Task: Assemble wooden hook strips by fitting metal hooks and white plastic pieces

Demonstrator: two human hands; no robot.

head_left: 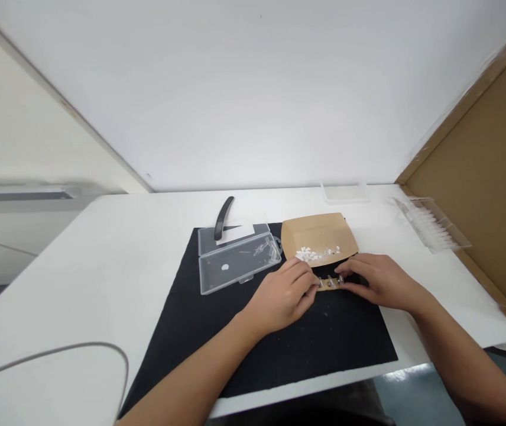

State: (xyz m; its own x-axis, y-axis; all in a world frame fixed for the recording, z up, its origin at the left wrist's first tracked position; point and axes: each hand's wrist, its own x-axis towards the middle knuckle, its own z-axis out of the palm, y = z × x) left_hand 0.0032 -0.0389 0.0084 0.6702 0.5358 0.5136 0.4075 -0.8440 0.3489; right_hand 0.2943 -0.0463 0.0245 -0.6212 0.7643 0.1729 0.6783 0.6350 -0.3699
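A narrow tan strip (334, 284) bearing several small clear and metallic pieces lies on the black mat (297, 349). My left hand (282, 296) is closed at the strip's left end, thumb and fingers pinched on it. At the right end, my right hand (375, 279) holds a small clear piece on the strip between thumb and fingers. Just behind my hands is a brown paper tray (317, 231) with small white bits (307, 254) in it. To the left, an open clear plastic case (221, 275) holds thin clear pieces and a white dot.
A black curved tool (223, 218) and a white card (239, 232) lie across the case's lid. A shallow clear tray (345, 193) is at the back. At right, clear tips in a box (432, 225) lie beside a cardboard panel (492, 177). A grey cable (80, 345) curves at lower left.
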